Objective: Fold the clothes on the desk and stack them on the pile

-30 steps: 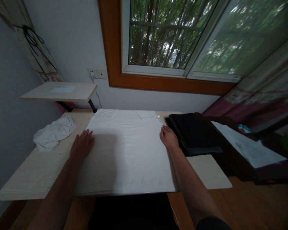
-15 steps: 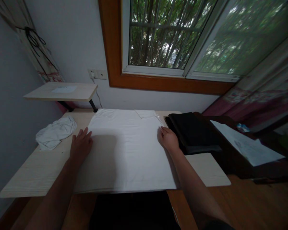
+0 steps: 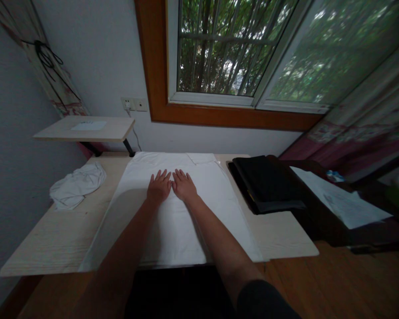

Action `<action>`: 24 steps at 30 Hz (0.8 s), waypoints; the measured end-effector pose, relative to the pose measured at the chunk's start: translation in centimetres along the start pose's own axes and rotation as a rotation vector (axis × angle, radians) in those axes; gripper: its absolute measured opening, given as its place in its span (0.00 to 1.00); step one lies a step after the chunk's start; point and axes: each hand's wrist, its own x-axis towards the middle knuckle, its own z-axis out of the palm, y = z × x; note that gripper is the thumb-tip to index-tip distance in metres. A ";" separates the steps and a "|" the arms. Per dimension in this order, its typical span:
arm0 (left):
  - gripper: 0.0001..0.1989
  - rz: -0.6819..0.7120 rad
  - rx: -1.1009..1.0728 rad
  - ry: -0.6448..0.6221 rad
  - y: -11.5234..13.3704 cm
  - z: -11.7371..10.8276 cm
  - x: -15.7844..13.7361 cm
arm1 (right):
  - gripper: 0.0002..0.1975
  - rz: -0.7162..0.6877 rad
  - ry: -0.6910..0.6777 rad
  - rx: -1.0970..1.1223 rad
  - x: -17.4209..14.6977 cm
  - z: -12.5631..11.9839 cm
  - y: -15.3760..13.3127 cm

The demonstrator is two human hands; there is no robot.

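A white piece of clothing, which looks like a shirt (image 3: pixel 182 230), lies spread flat on the wooden desk (image 3: pixel 49 243), its lower end at the front edge. Near its upper middle, my left hand (image 3: pixel 159 186) rests palm down with the fingers stretched out. My right hand (image 3: pixel 185 185) lies flat right beside it, fingers also extended, the two thumbs almost touching. Neither hand grips anything; both press on the fabric. A folded flap or seam shows at the top of the cloth, beyond my fingertips.
A crumpled white cloth (image 3: pixel 78 184) sits on the left, below a small raised shelf (image 3: pixel 113 128). To the right are a black folder (image 3: pixel 266 181) and, on a dark surface, white paper (image 3: pixel 342 199). A window (image 3: pixel 226 48) and wall stand behind the desk.
Both hands have moved inward from the garment's left and right edges to its middle and now lie side by side. The cloth's lower side edges look spread wider.
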 end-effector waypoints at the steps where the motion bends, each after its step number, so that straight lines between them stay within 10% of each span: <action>1: 0.26 0.001 0.008 0.011 -0.2 0.0 -0.3 | 0.27 0.006 0.006 -0.005 -0.2 0.0 0.2; 24: 0.29 -0.118 0.160 -0.075 -8.1 -6.4 -13.7 | 0.27 0.218 0.139 -0.115 -16.9 -6.6 13.6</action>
